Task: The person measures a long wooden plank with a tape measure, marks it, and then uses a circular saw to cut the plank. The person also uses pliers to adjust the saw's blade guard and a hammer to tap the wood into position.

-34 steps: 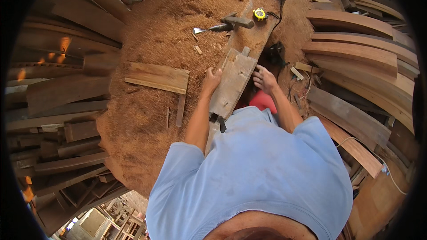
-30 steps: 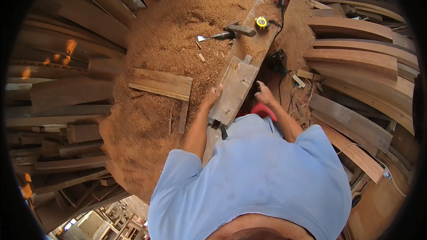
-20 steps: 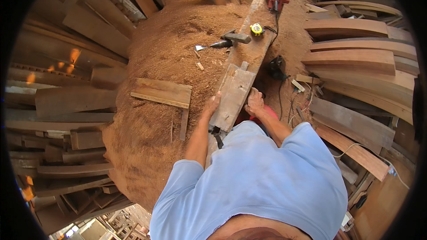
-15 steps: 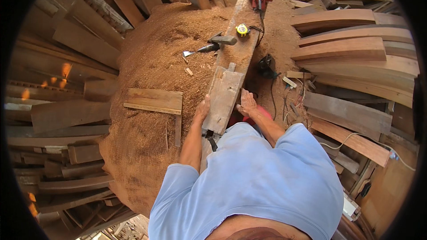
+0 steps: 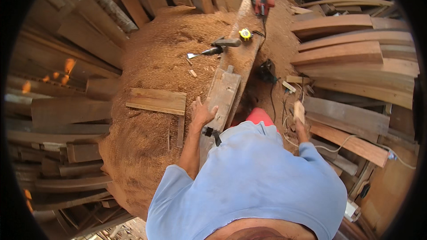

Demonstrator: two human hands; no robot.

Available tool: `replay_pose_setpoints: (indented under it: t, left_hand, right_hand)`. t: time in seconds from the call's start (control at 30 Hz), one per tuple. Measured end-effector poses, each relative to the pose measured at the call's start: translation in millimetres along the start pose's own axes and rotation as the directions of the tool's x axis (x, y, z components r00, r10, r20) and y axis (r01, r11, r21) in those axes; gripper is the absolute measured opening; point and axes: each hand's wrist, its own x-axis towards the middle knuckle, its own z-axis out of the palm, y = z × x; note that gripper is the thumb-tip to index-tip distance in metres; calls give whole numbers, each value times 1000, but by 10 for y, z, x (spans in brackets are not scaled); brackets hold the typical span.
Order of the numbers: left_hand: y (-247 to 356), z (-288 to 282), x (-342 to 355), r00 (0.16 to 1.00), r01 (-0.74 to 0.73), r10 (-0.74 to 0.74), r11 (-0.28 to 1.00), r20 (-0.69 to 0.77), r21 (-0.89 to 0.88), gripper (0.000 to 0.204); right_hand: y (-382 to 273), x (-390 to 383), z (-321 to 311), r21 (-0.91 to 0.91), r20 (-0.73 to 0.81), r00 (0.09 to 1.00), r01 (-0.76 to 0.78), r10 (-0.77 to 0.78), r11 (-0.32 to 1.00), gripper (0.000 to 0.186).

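My left hand has its fingers spread, thumb touching the left edge of a short weathered board with a tenon at its far end. This board lies along a long plank bench. Out to the right, my right hand is closed on a pale wooden block; its fingers are partly hidden. A chisel with a dark handle and a hammer lie farther up the bench, near a yellow tape measure. Close to my left wrist is a black clamp-like piece.
A red and grey power planer rests at the bench's far end. Right of the bench sits a black power tool with a cord on the sawdust. A flat board lies at left. Stacked planks line both sides.
My right hand has left the board's right side and swung out right, now holding a pale wooden block. My left hand has loosened from the board's edge, fingers spreading.
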Motion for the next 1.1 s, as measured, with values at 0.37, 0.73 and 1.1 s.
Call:
replay_pose_setpoints:
  t: [0.37, 0.73, 1.1]
  left_hand:
    - [187, 419, 17, 961, -33, 59, 995, 271, -97, 80]
    - [-37, 548, 385, 914, -87, 151, 979, 377, -183, 70]
    - [7, 706, 50, 962, -78, 111, 987, 251, -137, 89]
  right_hand:
    - [-1033, 158, 488, 501, 424, 785, 212, -452, 839, 35]
    - [-4315, -1385, 1683, 442, 293, 393, 753, -872, 488, 27]
    - [-3104, -1381, 1598, -113, 309, 514, 855, -800, 506, 53]
